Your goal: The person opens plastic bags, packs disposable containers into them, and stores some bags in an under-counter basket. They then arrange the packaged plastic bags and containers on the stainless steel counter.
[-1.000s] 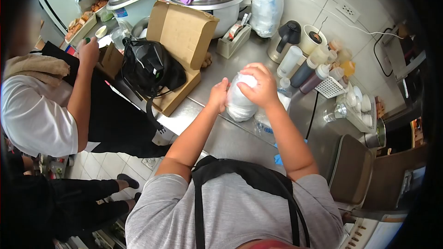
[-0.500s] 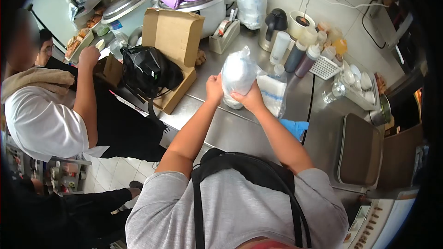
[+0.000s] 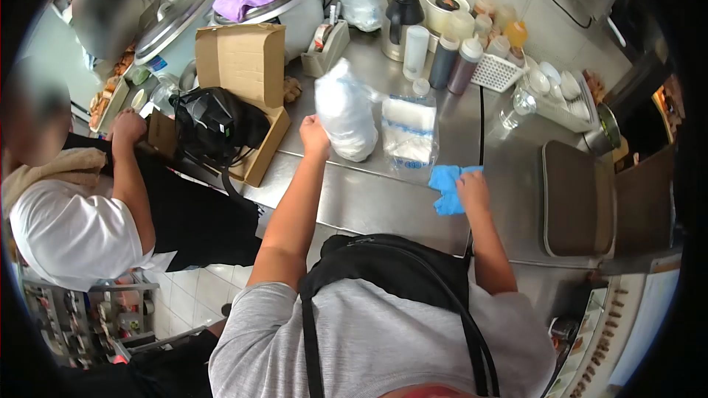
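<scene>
My left hand (image 3: 315, 138) is curled against a plump, knotty-topped white plastic bundle (image 3: 345, 114) that sits over the steel counter (image 3: 361, 195); I can't tell whether the fingers grip it or only touch. My right hand (image 3: 473, 190) pinches a thin, crumpled blue piece (image 3: 445, 190). Between them lies a flat, clear packet (image 3: 409, 131) of folded white sheets banded in blue. An open cardboard box (image 3: 240, 55), its lid raised, carries a slack black bag (image 3: 225, 136). Smooth squeeze bottles (image 3: 464, 66) of dark liquid stand beside a white perforated basket (image 3: 493, 74), and rounded white cups (image 3: 571, 87) fill a plastic rack (image 3: 564, 116).
</scene>
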The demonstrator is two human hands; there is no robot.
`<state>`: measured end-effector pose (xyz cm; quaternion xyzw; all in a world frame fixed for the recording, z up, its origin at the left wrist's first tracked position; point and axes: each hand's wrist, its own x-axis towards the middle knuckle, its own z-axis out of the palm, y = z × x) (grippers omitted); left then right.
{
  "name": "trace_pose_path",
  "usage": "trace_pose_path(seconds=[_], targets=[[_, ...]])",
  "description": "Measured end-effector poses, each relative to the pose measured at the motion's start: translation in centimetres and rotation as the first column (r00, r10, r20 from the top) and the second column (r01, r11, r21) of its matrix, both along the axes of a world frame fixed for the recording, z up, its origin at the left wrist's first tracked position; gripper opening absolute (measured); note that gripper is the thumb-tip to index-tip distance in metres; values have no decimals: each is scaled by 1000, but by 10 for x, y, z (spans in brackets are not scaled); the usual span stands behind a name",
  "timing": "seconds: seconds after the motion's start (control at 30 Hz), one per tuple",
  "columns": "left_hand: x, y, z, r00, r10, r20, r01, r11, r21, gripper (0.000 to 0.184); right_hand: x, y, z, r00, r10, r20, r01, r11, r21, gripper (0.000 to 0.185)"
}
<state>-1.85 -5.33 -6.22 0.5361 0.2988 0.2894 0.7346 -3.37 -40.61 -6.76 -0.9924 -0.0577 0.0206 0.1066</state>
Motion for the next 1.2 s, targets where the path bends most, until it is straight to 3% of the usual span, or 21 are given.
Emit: trace_pose_path(seconds=[0.03, 0.1, 0.17, 0.23, 0.33, 0.4, 0.53, 0.6, 0.73, 0.83, 0.97, 1.2], targets=[[2, -1, -5, 999, -1, -43, 7, 990, 141, 21, -1, 2, -2, 999, -9, 35, 8, 999, 51, 18], [4, -7, -9, 993, 85, -81, -63, 969, 237, 26, -7, 12, 8, 971, 126, 203, -137, 990, 43, 17], [11, -5, -20, 986, 111, -124, -59, 929, 365, 20, -3, 38, 17, 951, 262, 166, -289, 943, 163, 16], [9, -14, -9, 981, 115, -155, -65, 953, 295, 25, -17, 73, 43, 840, 403, 364, -528, 762, 375, 17], [6, -18, -2, 978, 137, -155, -94, 962, 255, 26, -7, 104, 36, 848, 472, 240, -530, 755, 386, 23], [2, -20, -2, 976, 184, -116, -141, 941, 309, 31, 5, 109, 10, 857, 468, 216, -509, 833, 217, 23], [-21, -23, 14, 999, -18, -46, 18, 1000, -11, 24, 20, 108, -28, 843, 375, 385, -425, 904, 52, 24], [-34, -24, 20, 995, -94, 40, 99, 979, -180, 20, 24, 107, -25, 858, 403, 317, -422, 906, -9, 23], [-39, -27, 22, 992, -115, 43, 122, 966, -228, 15, 34, 109, -23, 876, 429, 219, -417, 903, -98, 21], [-40, -27, 25, 991, -119, 63, 130, 967, -218, 12, 40, 108, -25, 869, 452, 204, -439, 892, -106, 18], [-41, -27, 21, 991, -136, -20, 130, 974, -185, 15, 64, 98, -77, 869, 401, 291, -410, 911, -30, 16], [-67, -29, 37, 894, -367, -257, 341, 930, -139, 19, 34, 96, -17, 879, 387, 279, -443, 880, 174, 19]])
